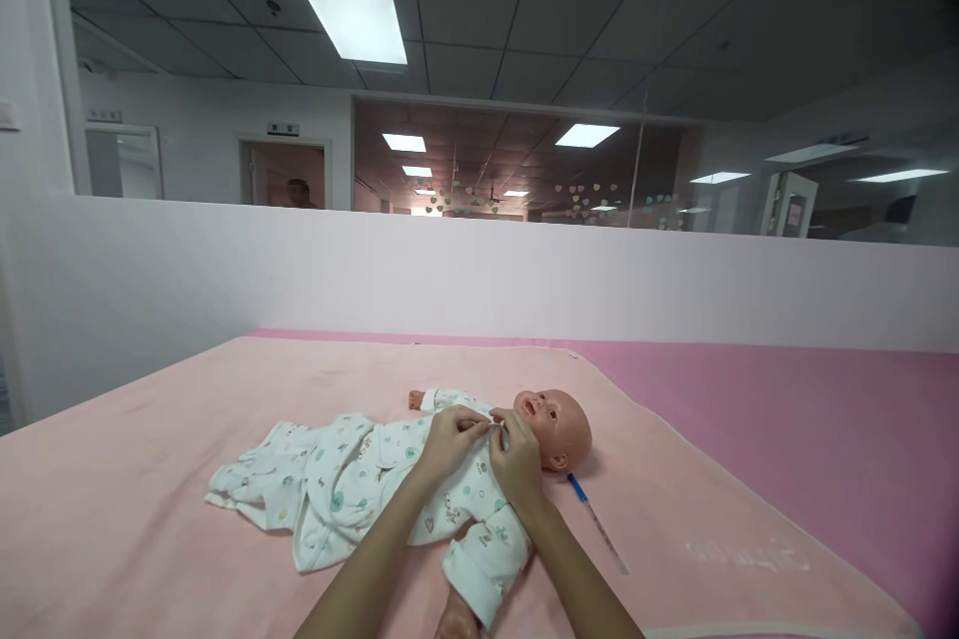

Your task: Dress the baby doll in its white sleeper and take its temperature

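A baby doll (565, 424) lies on its back, its head to the right. It wears a white printed baby gown (337, 469) whose lower part spreads out flat to the left. At the neckline, my left hand (453, 439) pinches the gown's edge. My right hand (513, 454) pinches the cloth just beside it, close under the doll's chin. Both hands' fingertips nearly meet there; whatever fastening lies between them is too small to make out. One doll hand shows past the far sleeve, and the near sleeve points toward me.
A thin thermometer-like stick with a blue end (597, 522) lies right of the doll's head. Underneath is a peach blanket (674, 559) on a pink surface (824, 419). A low white wall (479, 275) with glass above stands behind. A person's head (299, 192) shows in a far doorway.
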Demonstrator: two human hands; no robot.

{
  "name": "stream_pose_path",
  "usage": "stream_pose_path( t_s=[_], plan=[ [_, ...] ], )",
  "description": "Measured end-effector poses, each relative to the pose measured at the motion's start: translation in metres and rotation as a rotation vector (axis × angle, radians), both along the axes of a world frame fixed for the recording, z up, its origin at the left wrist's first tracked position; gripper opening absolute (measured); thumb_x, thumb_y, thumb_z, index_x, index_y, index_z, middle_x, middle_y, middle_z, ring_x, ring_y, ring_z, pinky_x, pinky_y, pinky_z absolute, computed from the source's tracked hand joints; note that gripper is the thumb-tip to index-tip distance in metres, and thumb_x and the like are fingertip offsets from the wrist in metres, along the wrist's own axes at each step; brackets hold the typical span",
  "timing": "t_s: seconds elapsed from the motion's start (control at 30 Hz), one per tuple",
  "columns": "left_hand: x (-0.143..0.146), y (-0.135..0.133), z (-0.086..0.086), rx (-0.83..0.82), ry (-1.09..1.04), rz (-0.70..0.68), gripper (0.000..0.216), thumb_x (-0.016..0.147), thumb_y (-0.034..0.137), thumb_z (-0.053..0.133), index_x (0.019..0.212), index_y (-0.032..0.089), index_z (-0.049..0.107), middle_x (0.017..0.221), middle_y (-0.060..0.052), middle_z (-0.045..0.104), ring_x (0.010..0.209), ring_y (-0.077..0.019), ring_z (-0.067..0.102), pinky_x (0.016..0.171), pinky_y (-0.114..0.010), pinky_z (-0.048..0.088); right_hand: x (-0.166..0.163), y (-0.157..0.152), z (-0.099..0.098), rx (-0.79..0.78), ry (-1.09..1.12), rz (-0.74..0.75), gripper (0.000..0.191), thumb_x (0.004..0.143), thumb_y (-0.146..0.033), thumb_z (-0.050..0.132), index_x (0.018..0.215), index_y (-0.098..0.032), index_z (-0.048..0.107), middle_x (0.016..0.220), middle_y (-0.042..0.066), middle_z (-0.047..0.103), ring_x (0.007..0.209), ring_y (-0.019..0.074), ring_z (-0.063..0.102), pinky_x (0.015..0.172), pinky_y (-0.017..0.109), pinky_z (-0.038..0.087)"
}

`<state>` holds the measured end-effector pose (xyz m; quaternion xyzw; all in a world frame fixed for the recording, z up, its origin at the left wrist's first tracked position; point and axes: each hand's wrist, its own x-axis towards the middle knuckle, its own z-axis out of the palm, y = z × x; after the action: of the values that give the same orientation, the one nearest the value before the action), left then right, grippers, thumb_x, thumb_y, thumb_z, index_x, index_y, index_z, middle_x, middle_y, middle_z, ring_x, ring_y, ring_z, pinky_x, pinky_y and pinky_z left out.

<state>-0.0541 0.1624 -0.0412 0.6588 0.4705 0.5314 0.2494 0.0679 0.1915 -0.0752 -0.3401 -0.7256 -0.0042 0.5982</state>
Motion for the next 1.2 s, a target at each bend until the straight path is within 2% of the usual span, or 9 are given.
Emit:
stream_pose_path(
  t_s=[0.17, 0.33, 0.5, 0.67, 0.8, 0.97, 1.1, 1.2],
  plan=[
    [-0.012, -0.007, 0.001, -0.056, 0.003, -0.133, 0.024, 0.071, 0.03, 0.053, 0.088, 0.017, 0.066, 0.082, -0.005, 0.065, 0.074, -0.0138, 0.056, 0.068, -0.025, 0.044, 0.001, -0.003, 0.002, 0.09, 0.043, -0.047, 0.019, 0.075, -0.008, 0.039, 0.077, -0.018, 0.056, 0.072, 0.004, 0.059, 0.072, 0.0158, 0.054, 0.066, 0.028, 0.044],
    [-0.032, -0.012, 0.004, -0.119, 0.14, -0.066, 0.02, 0.065, 0.019, 0.05, 0.077, 0.016, 0.065, 0.091, -0.005, 0.062, 0.082, -0.0161, 0.055, 0.073, -0.026, 0.043, 0.002, -0.008, 0.004, 0.155, 0.042, -0.047, 0.02, 0.074, -0.006, 0.039, 0.071, -0.018, 0.055, 0.067, 0.002, 0.057, 0.067, 0.0148, 0.052, 0.063, 0.027, 0.042],
    [-0.045, -0.018, 0.007, -0.198, 0.126, -0.101, 0.02, 0.068, 0.021, 0.048, 0.077, 0.017, 0.066, 0.096, -0.005, 0.062, 0.091, -0.0175, 0.054, 0.082, -0.028, 0.04, 0.002, -0.007, 0.004, 0.174, 0.047, -0.035, 0.021, 0.072, -0.004, 0.039, 0.065, -0.018, 0.053, 0.063, 0.002, 0.054, 0.063, 0.0138, 0.05, 0.06, 0.025, 0.041],
    [-0.047, -0.022, 0.006, -0.192, 0.087, -0.168, 0.019, 0.064, 0.029, 0.061, 0.076, 0.016, 0.067, 0.102, -0.006, 0.06, 0.076, -0.0133, 0.053, 0.067, -0.025, 0.042, 0.001, -0.007, 0.006, 0.168, 0.034, -0.028, 0.021, 0.07, -0.004, 0.039, 0.065, -0.018, 0.054, 0.063, 0.001, 0.054, 0.062, 0.0133, 0.05, 0.059, 0.024, 0.039],
    [-0.046, -0.022, 0.004, -0.143, 0.062, -0.126, 0.02, 0.065, 0.031, 0.061, 0.075, 0.015, 0.066, 0.091, -0.006, 0.063, 0.078, -0.0137, 0.054, 0.069, -0.024, 0.041, 0.001, -0.009, 0.006, 0.117, -0.046, -0.012, 0.021, 0.069, -0.004, 0.039, 0.068, -0.018, 0.055, 0.066, 0.002, 0.054, 0.065, 0.0138, 0.049, 0.059, 0.025, 0.038],
    [-0.044, -0.018, -0.001, -0.089, 0.04, -0.015, 0.028, 0.066, 0.038, 0.061, 0.076, 0.013, 0.067, 0.068, -0.004, 0.064, 0.064, -0.0123, 0.052, 0.06, -0.024, 0.04, -0.001, -0.014, 0.008, 0.093, -0.239, 0.051, 0.017, 0.07, -0.008, 0.043, 0.076, -0.018, 0.056, 0.073, 0.003, 0.056, 0.073, 0.0168, 0.05, 0.067, 0.028, 0.038],
    [-0.044, -0.013, -0.007, -0.032, 0.068, 0.067, 0.033, 0.067, 0.044, 0.059, 0.075, 0.012, 0.067, 0.066, -0.004, 0.064, 0.061, -0.0121, 0.052, 0.058, -0.023, 0.039, -0.004, -0.019, 0.012, 0.104, -0.318, 0.06, 0.013, 0.074, -0.015, 0.048, 0.083, -0.019, 0.057, 0.077, 0.004, 0.059, 0.076, 0.0175, 0.05, 0.069, 0.03, 0.037],
    [-0.044, -0.013, -0.008, -0.004, 0.06, 0.052, 0.033, 0.069, 0.044, 0.057, 0.074, 0.012, 0.066, 0.067, -0.005, 0.064, 0.064, -0.0131, 0.054, 0.06, -0.023, 0.04, -0.006, -0.02, 0.013, 0.11, -0.333, 0.046, 0.011, 0.076, -0.017, 0.05, 0.083, -0.019, 0.058, 0.077, 0.003, 0.059, 0.075, 0.0172, 0.05, 0.069, 0.03, 0.036]
  ],
)
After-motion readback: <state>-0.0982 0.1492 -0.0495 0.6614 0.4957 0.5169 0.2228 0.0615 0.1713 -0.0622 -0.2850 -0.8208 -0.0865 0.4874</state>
